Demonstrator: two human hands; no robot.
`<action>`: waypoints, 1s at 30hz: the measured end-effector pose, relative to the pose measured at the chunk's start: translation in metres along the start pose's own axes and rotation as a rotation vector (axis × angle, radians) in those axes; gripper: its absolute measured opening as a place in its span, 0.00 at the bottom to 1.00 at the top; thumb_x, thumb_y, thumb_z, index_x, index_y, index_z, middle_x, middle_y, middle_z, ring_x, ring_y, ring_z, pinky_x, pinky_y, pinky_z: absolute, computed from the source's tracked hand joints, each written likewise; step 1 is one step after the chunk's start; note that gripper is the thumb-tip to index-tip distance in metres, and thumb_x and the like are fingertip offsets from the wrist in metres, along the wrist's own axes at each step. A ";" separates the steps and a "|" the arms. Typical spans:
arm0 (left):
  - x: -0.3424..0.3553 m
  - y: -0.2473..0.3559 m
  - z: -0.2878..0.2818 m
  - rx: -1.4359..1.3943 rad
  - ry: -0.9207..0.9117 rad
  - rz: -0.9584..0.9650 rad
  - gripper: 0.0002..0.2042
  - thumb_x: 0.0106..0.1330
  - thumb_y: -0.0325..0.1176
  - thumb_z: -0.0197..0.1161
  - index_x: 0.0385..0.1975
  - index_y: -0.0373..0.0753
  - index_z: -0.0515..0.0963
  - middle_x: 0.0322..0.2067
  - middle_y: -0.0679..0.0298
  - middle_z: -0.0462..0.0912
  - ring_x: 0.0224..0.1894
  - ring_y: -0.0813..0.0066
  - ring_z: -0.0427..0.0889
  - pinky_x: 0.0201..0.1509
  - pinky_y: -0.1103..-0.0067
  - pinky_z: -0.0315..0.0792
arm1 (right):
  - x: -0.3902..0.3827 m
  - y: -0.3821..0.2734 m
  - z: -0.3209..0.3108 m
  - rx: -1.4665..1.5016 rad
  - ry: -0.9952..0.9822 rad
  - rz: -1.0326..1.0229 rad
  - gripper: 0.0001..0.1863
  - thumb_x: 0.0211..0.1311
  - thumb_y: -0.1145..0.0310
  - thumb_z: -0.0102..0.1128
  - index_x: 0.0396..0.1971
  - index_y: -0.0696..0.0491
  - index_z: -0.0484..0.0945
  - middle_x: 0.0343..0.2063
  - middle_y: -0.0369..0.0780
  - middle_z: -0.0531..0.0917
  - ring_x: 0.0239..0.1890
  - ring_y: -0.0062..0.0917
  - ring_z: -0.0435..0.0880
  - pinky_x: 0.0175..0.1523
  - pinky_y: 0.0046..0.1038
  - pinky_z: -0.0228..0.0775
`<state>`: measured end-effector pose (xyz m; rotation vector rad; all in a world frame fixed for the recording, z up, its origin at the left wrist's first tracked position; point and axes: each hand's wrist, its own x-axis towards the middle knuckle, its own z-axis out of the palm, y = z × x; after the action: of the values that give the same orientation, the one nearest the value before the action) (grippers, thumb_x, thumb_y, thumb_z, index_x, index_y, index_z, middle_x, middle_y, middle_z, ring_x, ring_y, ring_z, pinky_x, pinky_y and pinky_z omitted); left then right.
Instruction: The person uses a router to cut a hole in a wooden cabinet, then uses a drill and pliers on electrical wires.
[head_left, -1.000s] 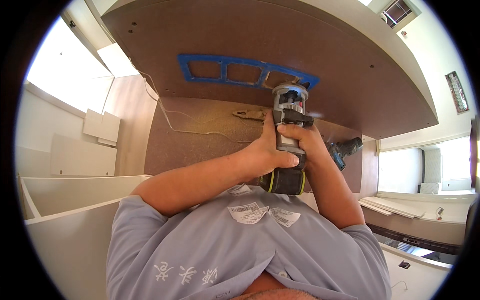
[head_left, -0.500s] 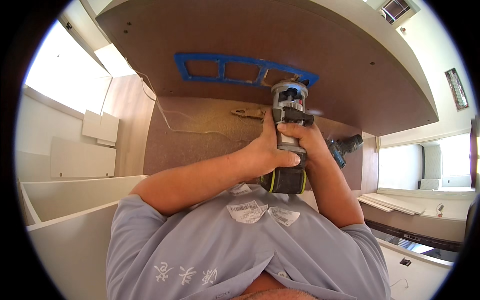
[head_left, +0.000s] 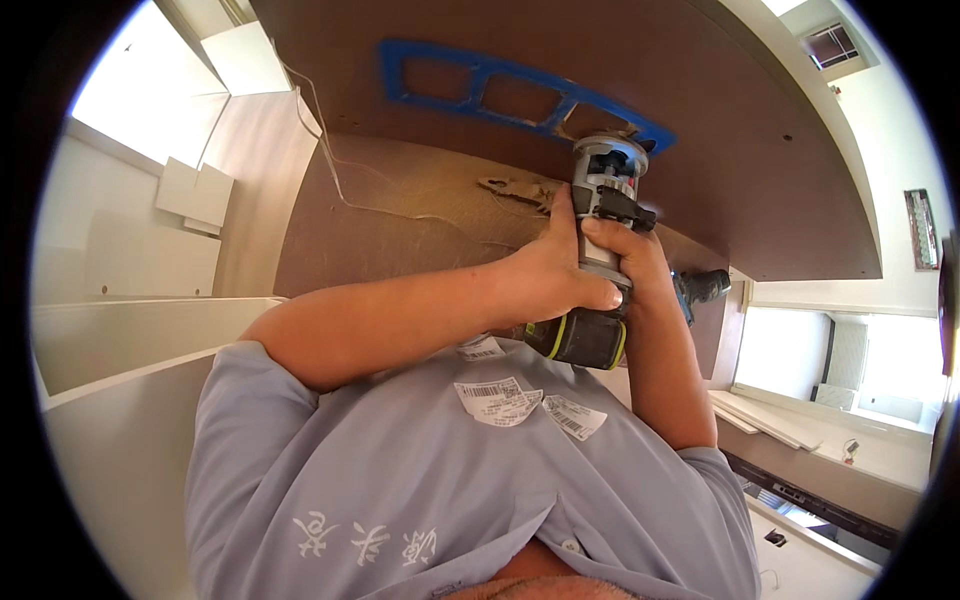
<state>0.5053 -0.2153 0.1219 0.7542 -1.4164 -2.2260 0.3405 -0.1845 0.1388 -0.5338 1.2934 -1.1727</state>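
My left hand (head_left: pixel 565 270) is closed round the body of a cordless router (head_left: pixel 600 250) with a black and lime battery. My right hand (head_left: pixel 630 250) grips the same tool from the right, its thumb across the silver housing. The router's clear-sided silver base reaches up to the right-hand opening of a blue template frame (head_left: pixel 430 98) on a dark brown board (head_left: pixel 730 180); whether the bit touches is hidden. Pliers (head_left: pixel 505 188) lie in sawdust just left of the tool. A blue and black drill (head_left: pixel 700 286) sits to the right, partly behind my right arm.
A dusty brown panel (head_left: pixel 330 240) lies below the board, crossed by a thin pale cable (head_left: pixel 335 175). White boards (head_left: pixel 190 190) and an open white cabinet (head_left: pixel 130 330) are at the left. More white boards (head_left: pixel 770 425) lie at the right, beside a long dark recess.
The view has shifted and turned slightly, so the board, template, router and both hands appear higher and further right. The grip on the router and its place at the template's right-hand opening look unchanged.
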 end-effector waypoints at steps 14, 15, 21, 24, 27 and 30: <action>-0.002 0.002 0.000 -0.033 -0.007 0.013 0.62 0.57 0.29 0.70 0.78 0.40 0.22 0.66 0.43 0.64 0.69 0.52 0.70 0.71 0.62 0.70 | 0.004 0.002 -0.003 0.014 -0.020 -0.010 0.19 0.56 0.72 0.73 0.49 0.58 0.81 0.39 0.42 0.86 0.37 0.30 0.87 0.44 0.36 0.82; -0.002 0.002 0.000 -0.026 0.002 -0.003 0.62 0.57 0.29 0.70 0.78 0.40 0.22 0.66 0.44 0.64 0.69 0.53 0.70 0.71 0.62 0.70 | 0.004 0.002 -0.003 0.012 -0.018 -0.010 0.19 0.56 0.73 0.73 0.49 0.58 0.81 0.39 0.42 0.86 0.37 0.30 0.87 0.44 0.36 0.82; -0.003 0.006 0.002 -0.036 0.008 -0.006 0.61 0.56 0.29 0.70 0.78 0.39 0.23 0.66 0.44 0.64 0.69 0.53 0.70 0.71 0.62 0.70 | 0.003 0.001 -0.002 0.005 -0.020 -0.013 0.20 0.56 0.73 0.74 0.49 0.57 0.82 0.38 0.42 0.86 0.37 0.31 0.87 0.44 0.36 0.82; -0.001 0.003 0.001 -0.023 0.006 0.001 0.61 0.56 0.29 0.71 0.78 0.38 0.24 0.65 0.44 0.64 0.69 0.53 0.70 0.71 0.62 0.70 | 0.004 0.001 -0.002 -0.008 -0.022 -0.025 0.20 0.55 0.73 0.74 0.49 0.57 0.82 0.38 0.41 0.86 0.37 0.31 0.87 0.44 0.36 0.82; -0.002 0.004 0.001 -0.034 0.000 -0.013 0.61 0.55 0.29 0.71 0.78 0.38 0.25 0.65 0.44 0.64 0.69 0.54 0.70 0.71 0.62 0.70 | 0.003 0.001 -0.002 -0.007 -0.021 -0.024 0.20 0.55 0.73 0.74 0.48 0.58 0.82 0.38 0.41 0.86 0.37 0.30 0.87 0.44 0.35 0.82; -0.002 0.005 0.002 -0.036 -0.001 -0.012 0.60 0.55 0.29 0.71 0.78 0.38 0.26 0.64 0.44 0.64 0.69 0.54 0.70 0.71 0.62 0.70 | 0.004 0.001 -0.002 -0.001 -0.007 -0.013 0.20 0.55 0.73 0.74 0.48 0.58 0.82 0.38 0.41 0.87 0.37 0.30 0.87 0.44 0.35 0.82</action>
<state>0.5063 -0.2150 0.1276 0.7525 -1.3723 -2.2547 0.3390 -0.1869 0.1358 -0.5478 1.2860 -1.1801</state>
